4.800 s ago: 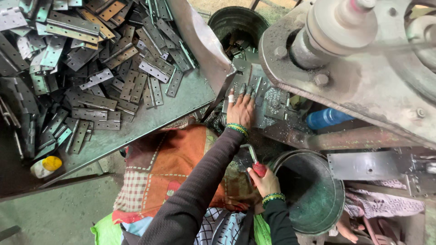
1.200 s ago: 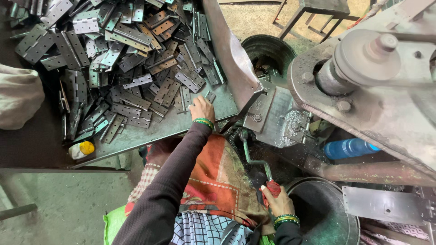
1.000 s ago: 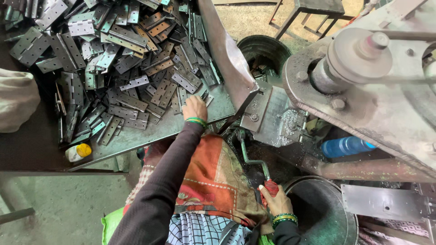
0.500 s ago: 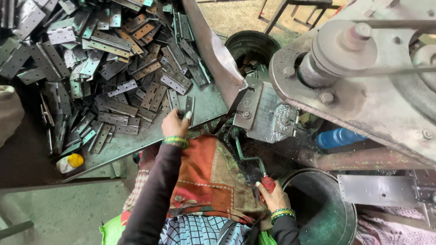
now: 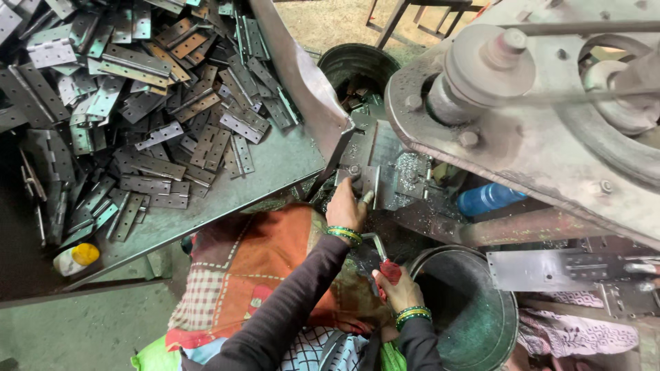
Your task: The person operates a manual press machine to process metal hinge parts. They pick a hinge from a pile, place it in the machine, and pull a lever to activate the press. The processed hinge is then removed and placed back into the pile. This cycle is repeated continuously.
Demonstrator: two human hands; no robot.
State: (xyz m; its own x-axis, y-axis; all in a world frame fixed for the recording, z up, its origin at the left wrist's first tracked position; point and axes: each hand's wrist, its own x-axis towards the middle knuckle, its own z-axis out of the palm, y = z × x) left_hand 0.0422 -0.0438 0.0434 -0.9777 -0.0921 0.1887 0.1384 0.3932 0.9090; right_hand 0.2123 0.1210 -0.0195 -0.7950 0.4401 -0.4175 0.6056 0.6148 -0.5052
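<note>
My left hand (image 5: 346, 205) reaches forward to the press bed (image 5: 385, 154) and grips a grey metal hinge plate (image 5: 368, 183) at its near edge. Lower down, my right hand (image 5: 400, 290) is closed around the red grip of a bent metal lever (image 5: 389, 270) beside my lap. A big heap of similar hinge plates (image 5: 137, 103) covers the steel table (image 5: 275, 165) to the left. Both wrists wear green bangles and dark sleeves.
The press's heavy flywheel and frame (image 5: 522, 103) fill the right. A round metal tub (image 5: 491, 323) stands by my right hand, a dark bucket (image 5: 357, 63) beyond the bed. A blue bottle (image 5: 487, 198) lies under the machine; a yellow-capped bottle (image 5: 75, 258) sits at the table corner.
My left hand has left the pile on the table and moved right to the press bed, carrying a hinge plate. My right hand has stayed on the red-handled lever.
</note>
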